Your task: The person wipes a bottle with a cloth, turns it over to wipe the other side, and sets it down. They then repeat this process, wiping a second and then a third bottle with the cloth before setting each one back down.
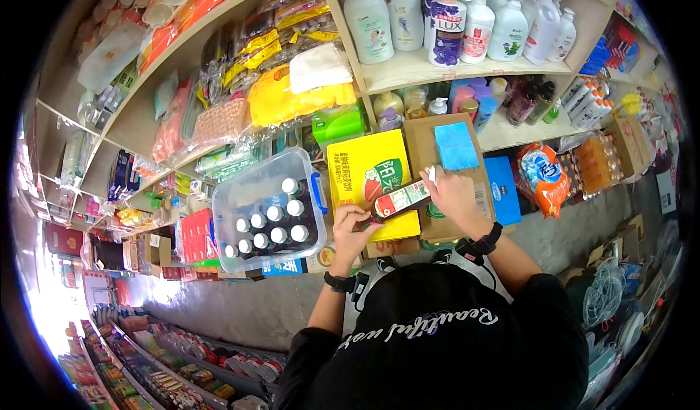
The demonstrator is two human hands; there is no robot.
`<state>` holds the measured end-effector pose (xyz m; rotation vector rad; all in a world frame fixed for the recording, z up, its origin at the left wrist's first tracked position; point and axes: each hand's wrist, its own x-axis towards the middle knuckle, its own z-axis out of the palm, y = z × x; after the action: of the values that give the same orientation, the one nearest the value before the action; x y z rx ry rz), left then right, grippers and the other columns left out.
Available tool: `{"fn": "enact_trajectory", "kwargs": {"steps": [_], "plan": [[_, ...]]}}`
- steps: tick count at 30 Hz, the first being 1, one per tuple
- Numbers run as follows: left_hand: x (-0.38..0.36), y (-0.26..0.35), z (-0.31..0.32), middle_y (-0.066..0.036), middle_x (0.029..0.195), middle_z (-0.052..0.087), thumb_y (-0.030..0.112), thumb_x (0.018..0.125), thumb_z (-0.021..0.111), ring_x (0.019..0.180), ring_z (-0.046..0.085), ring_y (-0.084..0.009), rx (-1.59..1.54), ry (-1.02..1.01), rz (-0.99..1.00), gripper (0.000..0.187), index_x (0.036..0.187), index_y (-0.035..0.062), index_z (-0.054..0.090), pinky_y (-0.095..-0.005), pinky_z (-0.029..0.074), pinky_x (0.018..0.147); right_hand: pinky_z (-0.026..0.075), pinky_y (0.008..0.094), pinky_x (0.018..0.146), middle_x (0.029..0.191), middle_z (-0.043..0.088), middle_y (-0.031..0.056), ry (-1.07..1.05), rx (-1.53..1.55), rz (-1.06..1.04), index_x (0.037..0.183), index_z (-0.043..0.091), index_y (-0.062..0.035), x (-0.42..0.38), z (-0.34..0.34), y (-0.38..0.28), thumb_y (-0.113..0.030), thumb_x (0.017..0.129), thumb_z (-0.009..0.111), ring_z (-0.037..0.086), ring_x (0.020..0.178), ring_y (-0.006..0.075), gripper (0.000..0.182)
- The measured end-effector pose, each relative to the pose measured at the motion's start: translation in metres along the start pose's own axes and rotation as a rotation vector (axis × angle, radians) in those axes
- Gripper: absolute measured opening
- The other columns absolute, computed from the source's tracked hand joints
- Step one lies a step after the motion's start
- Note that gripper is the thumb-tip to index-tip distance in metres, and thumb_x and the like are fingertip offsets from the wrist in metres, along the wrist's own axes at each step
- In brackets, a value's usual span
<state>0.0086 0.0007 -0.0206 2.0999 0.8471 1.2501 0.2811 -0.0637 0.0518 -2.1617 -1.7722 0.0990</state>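
Note:
A dark bottle with a red, white and green label (401, 198) lies tilted across my two hands, over a yellow carton (364, 158). My left hand (354, 228) is closed around its lower left end. My right hand (450, 200) grips the upper right end, where a bit of white shows between the fingers, probably the cap. Left of my hands, a clear plastic bin (240, 184) holds several dark bottles with white caps (275, 213). A folded blue cloth (456, 146) lies on the brown cardboard box (426, 137) just beyond my right hand.
Shelves (394, 78) behind the boxes carry several pump bottles (446, 27) and packaged goods. An orange detergent bag (543, 180) stands to the right, past a blue box (502, 188). Lower left, a long rack (211, 352) of small goods borders the grey floor (248, 304).

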Motion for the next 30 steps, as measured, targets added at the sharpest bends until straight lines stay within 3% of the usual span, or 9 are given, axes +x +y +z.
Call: {"fn": "enact_trajectory", "kwargs": {"steps": [2, 5, 8, 14, 15, 18, 21, 24, 30], "plan": [[0.000, 0.000, -0.002, -0.009, 0.105, 0.067, 0.009, 0.062, 0.100, 0.100, 0.065, -0.0287, -0.005, -0.026, -0.028, 0.044, 0.093, 0.0036, 0.070, -0.0373, 0.056, 0.086, 0.056, 0.0491, 0.082, 0.096, 0.073, 0.0243, 0.108, 0.040, -0.118, 0.103, 0.070, 0.0040, 0.000, 0.008, 0.005, -0.037, 0.106, 0.058, 0.072, 0.092, 0.0383, 0.043], [0.002, 0.000, -0.001, -0.009, 0.108, 0.066, 0.007, 0.062, 0.099, 0.102, 0.065, -0.0290, -0.020, -0.043, -0.042, 0.045, 0.093, 0.0039, 0.067, -0.0377, 0.056, 0.087, 0.050, 0.0495, 0.096, 0.119, 0.068, 0.0272, -0.062, 0.285, -0.126, 0.113, 0.066, 0.0072, 0.001, 0.012, 0.000, -0.037, 0.106, 0.056, 0.066, 0.111, 0.0411, 0.046], [0.003, 0.003, -0.001, -0.010, 0.110, 0.065, 0.006, 0.063, 0.099, 0.104, 0.064, -0.0291, -0.017, -0.040, -0.035, 0.046, 0.095, 0.0043, 0.066, -0.0381, 0.055, 0.089, 0.050, 0.0494, 0.096, 0.119, 0.068, 0.0264, 0.110, 0.227, -0.272, 0.120, 0.063, 0.0065, 0.004, 0.017, -0.001, -0.038, 0.107, 0.055, 0.066, 0.110, 0.0428, 0.047], [0.001, 0.000, 0.001, -0.011, 0.113, 0.065, 0.006, 0.061, 0.099, 0.105, 0.064, -0.0303, 0.002, -0.036, -0.021, 0.049, 0.097, 0.0048, 0.066, -0.0398, 0.055, 0.091, 0.054, 0.0498, 0.084, 0.095, 0.072, 0.0226, -0.122, 0.063, -0.305, 0.097, 0.071, 0.0035, 0.016, 0.025, -0.021, -0.043, 0.106, 0.055, 0.071, 0.089, 0.0390, 0.050], [0.000, 0.000, 0.002, -0.011, 0.114, 0.065, 0.006, 0.060, 0.099, 0.105, 0.064, -0.0307, 0.017, -0.029, -0.017, 0.050, 0.097, 0.0048, 0.066, -0.0402, 0.055, 0.091, 0.054, 0.0478, 0.075, 0.085, 0.073, 0.0196, 0.045, -0.012, -0.371, 0.085, 0.072, 0.0003, 0.014, 0.038, -0.027, -0.043, 0.105, 0.056, 0.071, 0.079, 0.0343, 0.050], [0.004, 0.006, 0.002, -0.014, 0.113, 0.064, 0.002, 0.063, 0.096, 0.105, 0.064, -0.0318, -0.008, 0.007, -0.076, 0.047, 0.097, 0.0042, 0.063, -0.0405, 0.055, 0.091, 0.052, 0.0435, 0.075, 0.085, 0.072, 0.0165, -0.035, -0.022, -0.404, 0.086, 0.070, -0.0027, 0.011, 0.041, -0.066, -0.041, 0.103, 0.059, 0.069, 0.080, 0.0304, 0.044], [-0.005, -0.007, 0.007, -0.015, 0.111, 0.062, -0.002, 0.067, 0.091, 0.104, 0.064, -0.0328, -0.022, 0.017, -0.206, 0.042, 0.097, 0.0033, 0.061, -0.0403, 0.054, 0.089, 0.050, 0.0409, 0.074, 0.080, 0.065, 0.0105, 0.241, -0.019, -0.481, 0.083, 0.065, -0.0062, 0.005, 0.062, -0.095, -0.035, 0.098, 0.066, 0.066, 0.080, 0.0284, 0.032], [-0.005, -0.006, 0.006, -0.015, 0.108, 0.061, -0.005, 0.071, 0.086, 0.102, 0.063, -0.0335, 0.016, 0.045, -0.127, 0.038, 0.096, 0.0027, 0.060, -0.0402, 0.053, 0.088, 0.049, 0.0404, 0.081, 0.084, 0.068, 0.0105, 0.170, -0.026, -0.555, 0.088, 0.067, -0.0066, 0.007, 0.068, -0.095, -0.037, 0.100, 0.063, 0.065, 0.084, 0.0276, 0.033], [-0.001, 0.004, 0.003, -0.015, 0.110, 0.059, 0.008, 0.062, 0.100, 0.103, 0.062, -0.0334, 0.013, -0.060, -0.131, 0.056, 0.100, 0.0037, 0.059, -0.0403, 0.053, 0.089, 0.054, 0.0418, 0.077, 0.085, 0.071, 0.0118, 0.096, 0.026, -0.440, 0.089, 0.069, -0.0056, 0.007, 0.038, -0.049, -0.035, 0.105, 0.058, 0.070, 0.082, 0.0299, 0.036]]}}
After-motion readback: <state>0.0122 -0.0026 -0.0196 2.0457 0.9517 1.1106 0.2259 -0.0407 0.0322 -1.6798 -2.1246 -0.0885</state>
